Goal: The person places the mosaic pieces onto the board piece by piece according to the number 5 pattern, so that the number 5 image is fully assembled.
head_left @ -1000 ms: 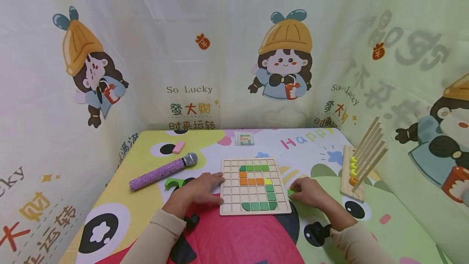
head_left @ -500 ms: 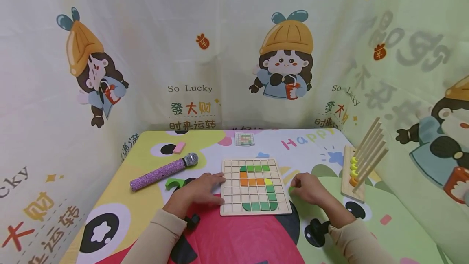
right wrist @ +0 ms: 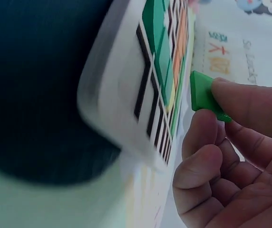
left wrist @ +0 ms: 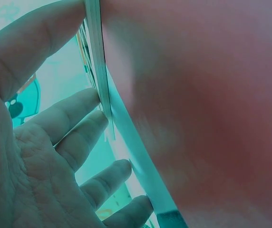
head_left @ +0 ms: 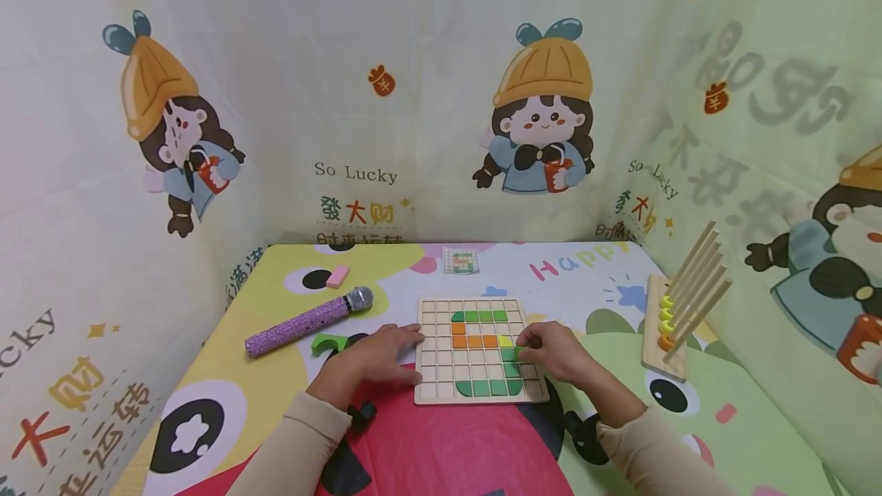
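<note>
A square wooden grid board (head_left: 429, 362) lies in the middle of the table, with green, orange and yellow tiles (head_left: 489, 387) set in a shape like a 5. My left hand (head_left: 377, 357) lies along its left edge, thumb and fingers straight; the left wrist view shows the fingertips right at the board's side. My right hand (head_left: 560, 352) is over the board's right side. Between thumb and fingers it pinches a small green tile (right wrist: 203, 90), held just above the board in the right wrist view. Below the yellow tile, the held tile overlaps the right column of green ones.
Left of the board lie a purple glitter microphone (head_left: 306, 325), a green arch block (head_left: 328, 343) and a pink block (head_left: 338, 276). A small pattern card (head_left: 459, 261) lies behind the board. At the right stands a wooden peg rack (head_left: 658, 327) with yellow and orange rings.
My right hand, with the green tile, has moved left from the table beside the board to over its right columns. The left hand has stayed at the left edge.
</note>
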